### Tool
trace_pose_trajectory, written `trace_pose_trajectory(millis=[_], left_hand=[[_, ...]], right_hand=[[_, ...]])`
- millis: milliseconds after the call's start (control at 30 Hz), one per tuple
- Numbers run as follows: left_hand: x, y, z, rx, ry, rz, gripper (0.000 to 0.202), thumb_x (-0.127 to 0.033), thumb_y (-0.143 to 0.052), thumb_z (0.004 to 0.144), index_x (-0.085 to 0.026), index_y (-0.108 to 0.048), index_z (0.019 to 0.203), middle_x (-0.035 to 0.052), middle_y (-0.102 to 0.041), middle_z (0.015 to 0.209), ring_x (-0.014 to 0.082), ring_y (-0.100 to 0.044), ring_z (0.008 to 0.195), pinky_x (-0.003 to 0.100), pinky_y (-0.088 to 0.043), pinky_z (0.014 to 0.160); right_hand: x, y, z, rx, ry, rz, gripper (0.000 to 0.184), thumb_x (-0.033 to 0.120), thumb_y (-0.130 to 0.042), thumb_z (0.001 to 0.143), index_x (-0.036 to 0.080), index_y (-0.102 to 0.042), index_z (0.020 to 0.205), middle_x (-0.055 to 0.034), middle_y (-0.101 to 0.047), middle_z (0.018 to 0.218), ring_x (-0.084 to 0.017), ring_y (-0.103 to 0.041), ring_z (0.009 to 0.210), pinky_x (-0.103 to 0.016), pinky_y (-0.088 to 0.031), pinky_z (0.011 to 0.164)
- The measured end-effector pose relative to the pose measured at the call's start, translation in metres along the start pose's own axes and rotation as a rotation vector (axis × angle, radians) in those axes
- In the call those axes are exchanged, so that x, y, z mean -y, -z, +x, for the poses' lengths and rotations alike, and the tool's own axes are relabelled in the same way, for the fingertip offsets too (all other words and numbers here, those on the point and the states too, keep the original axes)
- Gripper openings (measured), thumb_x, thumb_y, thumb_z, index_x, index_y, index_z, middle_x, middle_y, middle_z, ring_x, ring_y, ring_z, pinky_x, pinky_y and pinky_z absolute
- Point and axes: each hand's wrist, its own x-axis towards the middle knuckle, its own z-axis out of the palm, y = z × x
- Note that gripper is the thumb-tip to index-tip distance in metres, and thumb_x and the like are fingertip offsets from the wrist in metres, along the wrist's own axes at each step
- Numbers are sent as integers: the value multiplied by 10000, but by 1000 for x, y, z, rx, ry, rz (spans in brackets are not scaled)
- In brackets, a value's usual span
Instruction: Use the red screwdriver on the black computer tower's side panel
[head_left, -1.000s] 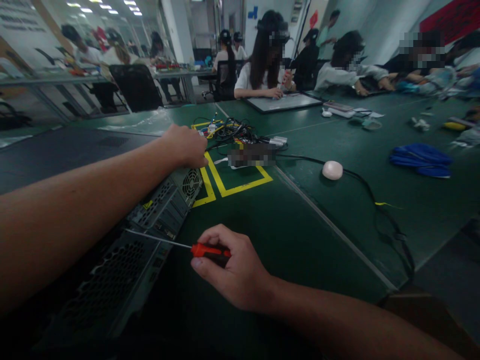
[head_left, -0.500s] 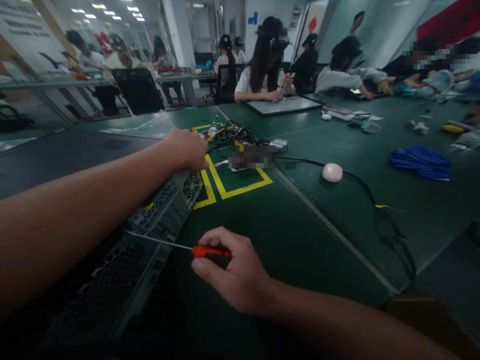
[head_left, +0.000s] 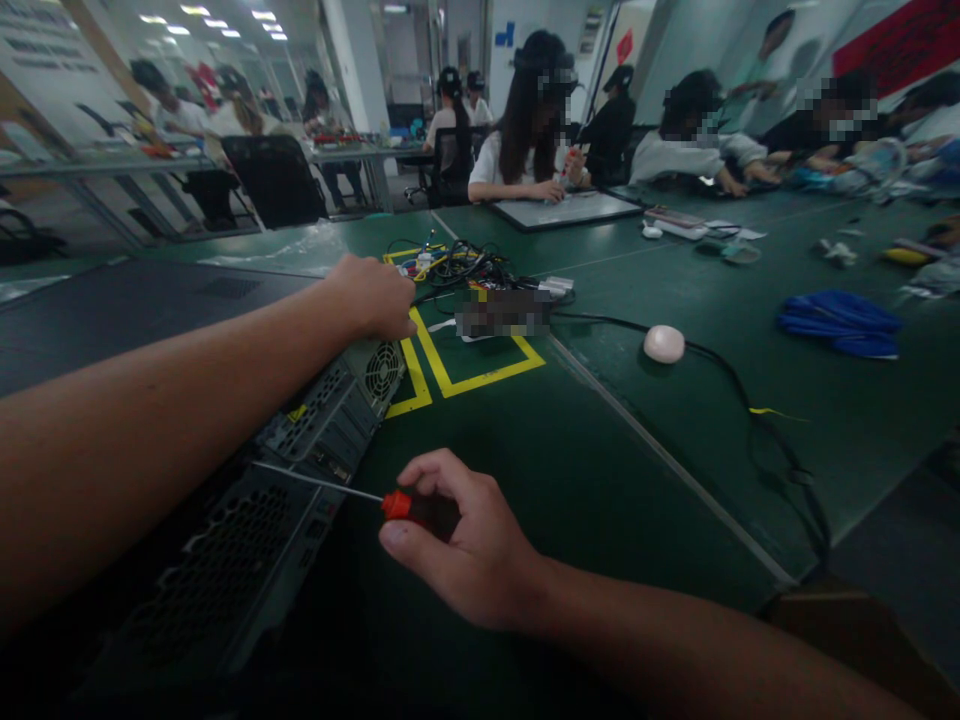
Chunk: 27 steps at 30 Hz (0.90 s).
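A dark desktop computer case lies on its side at the left, its perforated back panel turned toward the right. My left hand reaches across it, fingers curled over the top edge near the round fan grille. In my right hand is a red and black screwdriver, its handle loosely held between thumb and fingers. The index finger is lifted a little off the handle. The long metal shaft points left, and its tip meets the back panel. My left forearm hangs close above that spot, so any screw there cannot be made out.
Tangled cables lie beyond the case, near yellow tape on the green table. A pale mouse-like object, a black cable and a blue bundle are to the right. Other people work across the table.
The fingers of my right hand have opened slightly and shifted around the screwdriver handle, whose red and black parts look turned. The left hand and the case stay put.
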Motion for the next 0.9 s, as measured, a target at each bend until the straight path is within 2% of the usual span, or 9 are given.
trace_pose_trajectory(millis=[67, 167, 367, 600, 767, 900], left_hand=[[0, 0, 0, 1, 2, -15, 685, -564, -642, 1123, -206, -904, 1646, 267, -909, 1537, 505, -819, 1479, 547, -641, 1212], [2, -2, 2, -9, -8, -53, 652, -588, -695, 1092, -266, -931, 1608, 231, -926, 1501, 504, -801, 1499, 538, -635, 1212], [4, -6, 5, -31, -20, -36, 647, -549, -686, 1087, -222, -940, 1584, 284, -923, 1478, 532, -834, 1422, 603, -668, 1181], [6, -9, 7, -34, -25, -38, 649, -617, -684, 1072, -291, -951, 1565, 233, -939, 1456, 515, -810, 1480, 561, -659, 1189], [5, -9, 7, -62, -27, -79, 659, -571, -737, 1047, -270, -937, 1597, 266, -946, 1418, 558, -825, 1440, 639, -669, 1189], [4, -7, 6, -50, -20, -75, 665, -552, -736, 1054, -252, -927, 1615, 273, -943, 1429, 567, -820, 1464, 653, -659, 1214]], right_hand=[[0, 0, 0, 4, 18, 5, 310, 342, -950, 972, 273, -695, 1135, 56, -698, 877, -165, -637, 728, -309, -511, 709], [3, 0, 1, 18, 26, 16, 276, 328, -917, 996, 281, -670, 1110, 54, -692, 874, -167, -637, 734, -309, -517, 712], [5, 0, 3, 20, 9, 13, 274, 338, -923, 996, 281, -674, 1095, 47, -701, 877, -171, -641, 740, -315, -523, 715], [5, 0, 2, 12, 10, 3, 257, 315, -925, 999, 275, -687, 1087, 47, -713, 883, -164, -655, 754, -296, -533, 712], [6, 0, 2, 13, 7, 9, 256, 324, -921, 998, 278, -682, 1079, 50, -701, 881, -163, -641, 740, -312, -534, 721], [6, -1, 3, 20, 2, 29, 282, 343, -940, 994, 277, -682, 1086, 48, -696, 882, -169, -642, 747, -318, -527, 719]])
